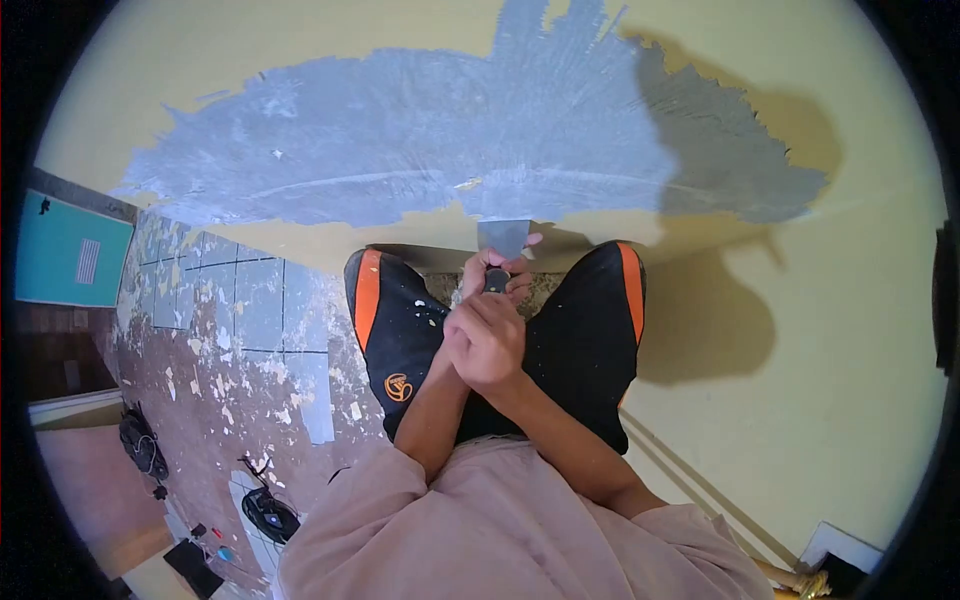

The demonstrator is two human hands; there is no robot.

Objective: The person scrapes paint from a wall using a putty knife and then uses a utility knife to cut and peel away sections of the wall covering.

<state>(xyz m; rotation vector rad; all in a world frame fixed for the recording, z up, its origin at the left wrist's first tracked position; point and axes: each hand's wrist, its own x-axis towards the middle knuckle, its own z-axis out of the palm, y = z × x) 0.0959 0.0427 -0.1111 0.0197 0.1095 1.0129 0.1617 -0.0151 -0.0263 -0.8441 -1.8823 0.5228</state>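
Observation:
A putty knife (pixel 503 238) with a broad grey blade and a dark handle points at the wall, its blade edge at the lower border of the bare grey patch (pixel 420 130). My left hand (pixel 474 272) is wrapped around the handle near the blade, one finger stretched beside the metal. The round dark end of the handle shows between the fingers. Just behind it, my right hand (pixel 485 340) is closed, lying over my left wrist. Whatever its curled fingers grip is hidden. Cream paint (pixel 780 330) with jagged edges surrounds the patch.
My bent knees (pixel 600 300) flank both hands close to the wall. Paint flakes litter the tiled floor (pixel 240 300) on the left. A teal box or panel (pixel 75 248), a dark bundle with cords (pixel 143 443) and a black item (pixel 270 515) lie farther left.

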